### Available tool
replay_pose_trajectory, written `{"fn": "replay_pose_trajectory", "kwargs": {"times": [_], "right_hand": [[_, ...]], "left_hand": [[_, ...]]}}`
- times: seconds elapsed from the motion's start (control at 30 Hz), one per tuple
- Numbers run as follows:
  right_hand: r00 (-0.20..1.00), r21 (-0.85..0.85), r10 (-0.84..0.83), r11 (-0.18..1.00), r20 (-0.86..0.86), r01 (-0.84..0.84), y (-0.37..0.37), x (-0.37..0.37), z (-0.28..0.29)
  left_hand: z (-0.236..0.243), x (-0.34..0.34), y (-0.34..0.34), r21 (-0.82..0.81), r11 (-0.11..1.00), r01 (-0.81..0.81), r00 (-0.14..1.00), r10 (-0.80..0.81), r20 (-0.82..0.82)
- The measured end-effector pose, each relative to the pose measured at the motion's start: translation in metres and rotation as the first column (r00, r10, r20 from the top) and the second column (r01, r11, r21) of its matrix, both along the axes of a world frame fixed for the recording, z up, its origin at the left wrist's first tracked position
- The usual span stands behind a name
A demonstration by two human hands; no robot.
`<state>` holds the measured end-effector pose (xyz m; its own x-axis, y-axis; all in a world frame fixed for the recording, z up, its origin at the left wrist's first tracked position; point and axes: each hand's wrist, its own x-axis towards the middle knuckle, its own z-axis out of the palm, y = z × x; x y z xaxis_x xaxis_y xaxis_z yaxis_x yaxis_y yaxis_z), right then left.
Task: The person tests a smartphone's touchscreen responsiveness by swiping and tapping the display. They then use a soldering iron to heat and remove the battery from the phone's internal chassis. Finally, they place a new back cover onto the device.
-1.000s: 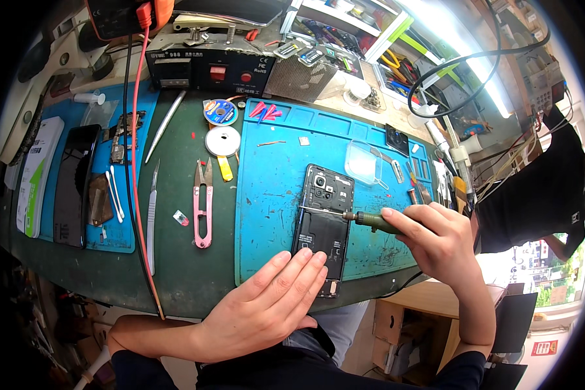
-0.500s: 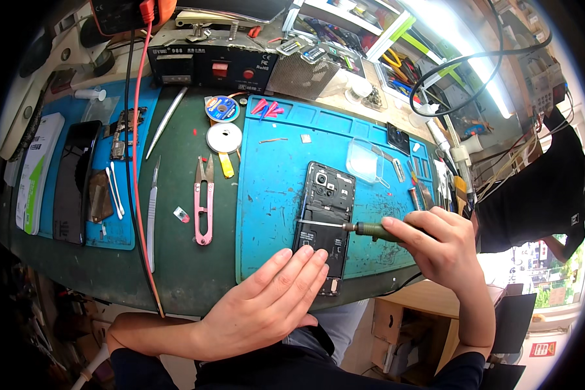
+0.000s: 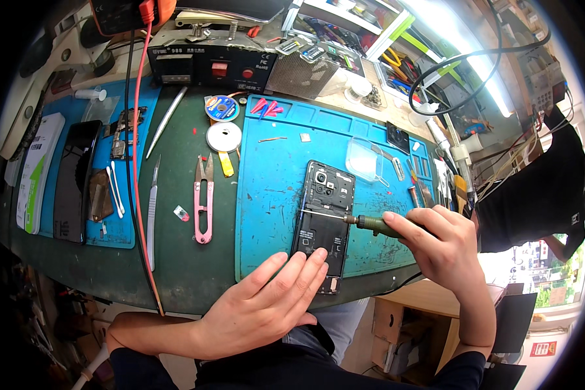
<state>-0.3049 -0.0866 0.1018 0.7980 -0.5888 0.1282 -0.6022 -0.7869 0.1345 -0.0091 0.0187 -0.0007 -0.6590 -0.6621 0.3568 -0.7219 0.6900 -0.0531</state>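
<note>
A black smartphone with its back cover off lies lengthwise on the blue work mat. Its camera lenses are at the far end. My left hand rests over the phone's near left part, fingers stretched out flat side by side. My right hand grips a slim metal-shafted tool by its dark green handle. The tool's thin shaft points left across the phone below the cameras, its tip near the left edge. Whether the tip touches the phone I cannot tell.
Left of the mat lie pink thread snips, a scalpel and tape reels. Another dark phone lies further left. Red and black cables hang across the bench. A clear plastic box sits beyond the phone. Someone in black stands at right.
The tool in my right hand has shifted slightly away from me along the phone, and its tip has swung further toward the cameras. My left hand stays nearly still.
</note>
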Motion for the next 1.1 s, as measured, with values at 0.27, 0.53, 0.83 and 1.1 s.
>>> {"fn": "replay_pose_trajectory", "kwargs": {"times": [0.27, 0.53, 0.83, 1.1], "right_hand": [[0.998, -0.007, -0.013, 1.0, -0.061, 0.012, 0.006, 0.004, 0.009], [0.995, -0.055, -0.02, 0.998, -0.1, 0.014, 0.009, 0.011, 0.016], [0.995, -0.081, -0.041, 0.996, -0.088, 0.034, 0.01, 0.007, 0.014], [0.997, -0.052, -0.018, 0.999, -0.074, 0.014, 0.01, 0.008, 0.012]], "left_hand": [[0.0, 0.0, 0.0, -0.014, 1.0, -0.007, 1.0, 0.007, 0.0], [-0.002, 0.0, 0.0, -0.024, 1.0, -0.008, 1.0, 0.007, -0.013], [-0.003, 0.0, 0.0, -0.035, 0.999, -0.014, 1.0, 0.013, -0.009], [-0.002, 0.001, 0.0, -0.045, 0.999, -0.014, 1.0, 0.014, 0.005]]}}
